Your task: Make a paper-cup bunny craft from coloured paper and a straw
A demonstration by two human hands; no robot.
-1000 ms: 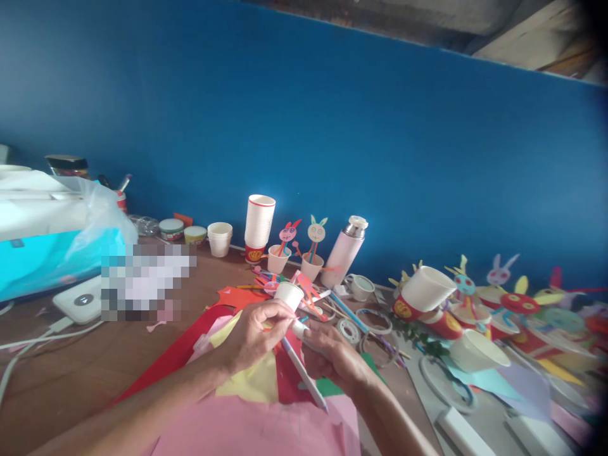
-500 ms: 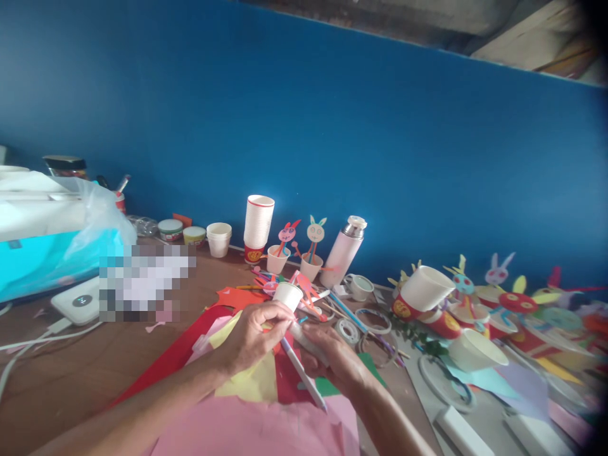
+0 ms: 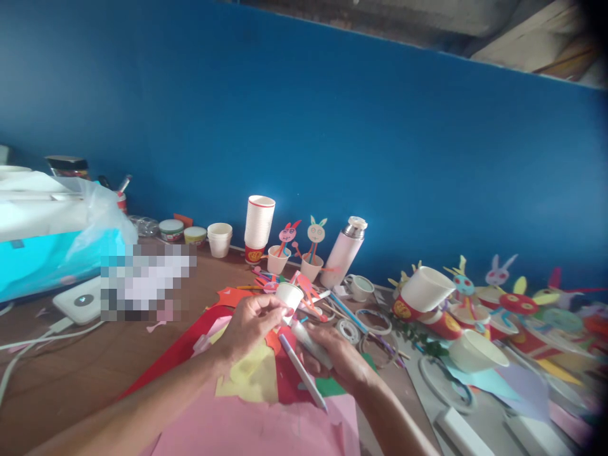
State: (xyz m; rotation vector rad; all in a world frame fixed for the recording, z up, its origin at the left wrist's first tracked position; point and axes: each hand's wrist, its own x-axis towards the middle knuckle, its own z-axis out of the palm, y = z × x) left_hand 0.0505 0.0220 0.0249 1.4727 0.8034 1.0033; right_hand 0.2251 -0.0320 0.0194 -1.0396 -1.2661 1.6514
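Observation:
My left hand [image 3: 249, 324] is closed in a pinch near the base of a small white paper cup [image 3: 289, 294], with something small and hard to make out between its fingertips. My right hand [image 3: 335, 360] is wrapped round a white glue stick [image 3: 311, 342] whose tip points at the cup. A white pen with a blue tip [image 3: 302, 372] lies slanted under the hands on coloured paper sheets [image 3: 256, 380].
Against the blue wall stand a stack of paper cups [image 3: 259, 223], two cups with paper rabbits [image 3: 308, 250] and a pink flask [image 3: 342, 253]. More cup crafts [image 3: 427, 294] and tape rolls [image 3: 375, 326] crowd the right. A tissue box [image 3: 45, 253] and power bank [image 3: 80, 301] lie left.
My left hand has lifted slightly and its fingertips have moved closer to the cup. The glue stick in my right hand has tilted up toward the cup. Everything else is still.

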